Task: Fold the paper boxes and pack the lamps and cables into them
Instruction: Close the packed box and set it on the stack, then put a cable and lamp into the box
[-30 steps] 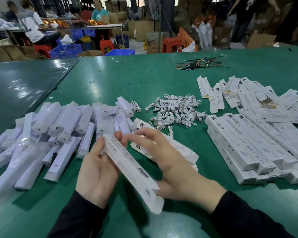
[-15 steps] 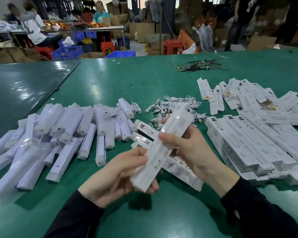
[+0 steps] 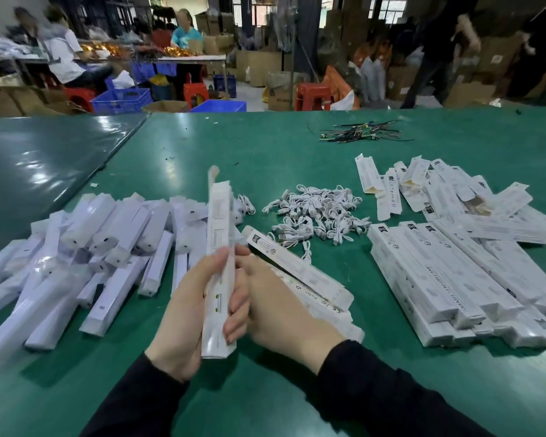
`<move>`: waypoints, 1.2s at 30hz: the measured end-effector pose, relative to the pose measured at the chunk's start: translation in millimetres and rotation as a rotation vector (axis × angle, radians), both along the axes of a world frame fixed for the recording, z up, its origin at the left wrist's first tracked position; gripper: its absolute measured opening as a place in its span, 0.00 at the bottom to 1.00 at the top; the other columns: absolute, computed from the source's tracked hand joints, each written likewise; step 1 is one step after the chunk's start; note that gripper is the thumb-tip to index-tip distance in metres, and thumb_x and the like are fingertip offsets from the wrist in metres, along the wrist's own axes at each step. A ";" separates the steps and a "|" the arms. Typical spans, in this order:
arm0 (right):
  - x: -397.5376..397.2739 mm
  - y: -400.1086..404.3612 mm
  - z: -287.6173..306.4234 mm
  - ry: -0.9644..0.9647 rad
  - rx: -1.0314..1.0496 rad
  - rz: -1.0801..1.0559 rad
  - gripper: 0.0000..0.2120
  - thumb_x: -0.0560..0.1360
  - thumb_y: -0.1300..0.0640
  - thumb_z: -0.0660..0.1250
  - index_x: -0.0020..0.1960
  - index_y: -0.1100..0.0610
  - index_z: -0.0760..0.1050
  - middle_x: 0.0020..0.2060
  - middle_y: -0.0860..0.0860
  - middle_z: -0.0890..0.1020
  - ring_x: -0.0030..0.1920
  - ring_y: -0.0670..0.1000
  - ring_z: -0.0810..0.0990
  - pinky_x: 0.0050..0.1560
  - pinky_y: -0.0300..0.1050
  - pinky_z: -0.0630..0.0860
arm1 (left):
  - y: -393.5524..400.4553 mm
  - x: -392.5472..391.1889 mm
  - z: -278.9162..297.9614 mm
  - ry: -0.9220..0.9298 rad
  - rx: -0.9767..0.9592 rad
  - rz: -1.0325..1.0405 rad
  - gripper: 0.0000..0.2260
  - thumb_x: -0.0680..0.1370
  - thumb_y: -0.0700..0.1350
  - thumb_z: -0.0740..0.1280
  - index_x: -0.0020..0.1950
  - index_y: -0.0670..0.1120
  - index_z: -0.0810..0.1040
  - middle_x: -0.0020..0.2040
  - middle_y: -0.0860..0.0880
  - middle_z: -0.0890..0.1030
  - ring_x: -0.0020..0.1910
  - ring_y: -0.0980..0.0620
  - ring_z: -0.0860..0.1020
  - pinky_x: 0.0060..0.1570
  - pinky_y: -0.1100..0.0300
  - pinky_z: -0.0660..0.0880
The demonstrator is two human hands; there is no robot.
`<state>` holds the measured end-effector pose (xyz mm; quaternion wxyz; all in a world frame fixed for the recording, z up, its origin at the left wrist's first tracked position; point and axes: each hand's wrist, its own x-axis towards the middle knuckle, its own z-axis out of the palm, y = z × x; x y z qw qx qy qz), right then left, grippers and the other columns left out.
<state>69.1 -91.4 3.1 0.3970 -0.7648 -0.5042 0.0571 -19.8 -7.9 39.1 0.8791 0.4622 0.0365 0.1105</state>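
I have both sets of fingers curled round one long paper box [image 3: 218, 266], left hand [image 3: 183, 313] and right hand [image 3: 265, 310] squeezing it upright, probably to open it, with lamps [image 3: 85, 247] left and cables [image 3: 316, 216] beyond.
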 end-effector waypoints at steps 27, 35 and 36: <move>46.7 -63.6 35.6 0.841 0.635 -0.314 0.15 0.71 0.57 0.70 0.58 0.54 0.78 0.48 0.53 0.84 0.49 0.52 0.83 0.51 0.43 0.82 | 6.4 -2.3 0.5 0.055 0.006 -0.064 0.15 0.78 0.57 0.62 0.53 0.46 0.74 0.26 0.46 0.64 0.18 0.52 0.64 0.19 0.63 0.69; 65.0 -95.5 59.4 1.269 0.759 -0.135 0.16 0.82 0.47 0.57 0.65 0.49 0.75 0.38 0.50 0.77 0.25 0.43 0.69 0.21 0.34 0.69 | -14.9 5.2 23.8 0.231 0.189 -0.154 0.25 0.73 0.57 0.64 0.54 0.36 0.69 0.18 0.46 0.66 0.13 0.55 0.64 0.15 0.69 0.63; 63.6 -94.8 59.9 1.209 0.679 -0.160 0.16 0.82 0.47 0.56 0.63 0.53 0.74 0.36 0.50 0.77 0.24 0.43 0.67 0.19 0.33 0.66 | -15.8 7.9 24.0 0.261 0.248 -0.165 0.20 0.75 0.51 0.66 0.54 0.35 0.68 0.17 0.46 0.65 0.12 0.56 0.64 0.15 0.69 0.62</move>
